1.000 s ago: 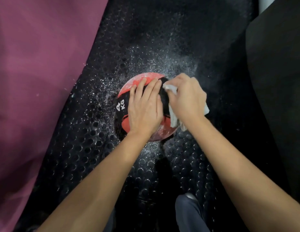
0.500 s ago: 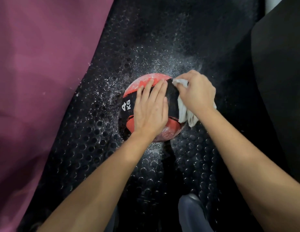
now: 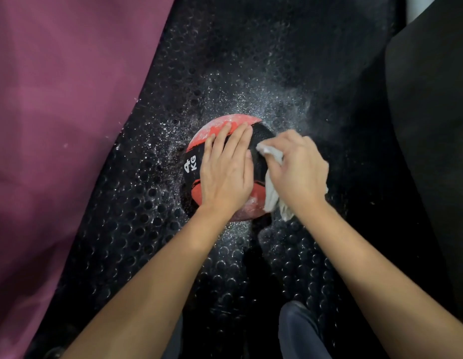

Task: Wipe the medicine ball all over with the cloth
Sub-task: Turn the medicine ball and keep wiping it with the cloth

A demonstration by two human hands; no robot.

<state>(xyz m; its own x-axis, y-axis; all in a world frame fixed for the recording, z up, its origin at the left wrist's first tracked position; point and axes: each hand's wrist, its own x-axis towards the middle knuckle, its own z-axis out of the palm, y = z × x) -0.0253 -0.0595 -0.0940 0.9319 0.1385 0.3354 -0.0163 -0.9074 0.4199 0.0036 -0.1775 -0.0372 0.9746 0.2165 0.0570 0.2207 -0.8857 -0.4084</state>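
Left hand (image 3: 225, 174) flat, steadying ball (image 3: 220, 125); right hand (image 3: 300, 172) gripping cloth (image 3: 271, 195) at 3 o'clock—rotate ball, hit dusty red at 12.

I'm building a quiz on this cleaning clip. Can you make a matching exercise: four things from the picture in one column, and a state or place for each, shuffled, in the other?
Things:
1. left hand
2. right hand
3. medicine ball
4. floor mat

States:
A. black, studded, sprinkled with white powder
B. flat on top of the ball, fingers straight
C. red and black, marked 4 KG
D. gripping a white cloth against the ball's side

Pairs: 1-B, 2-D, 3-C, 4-A
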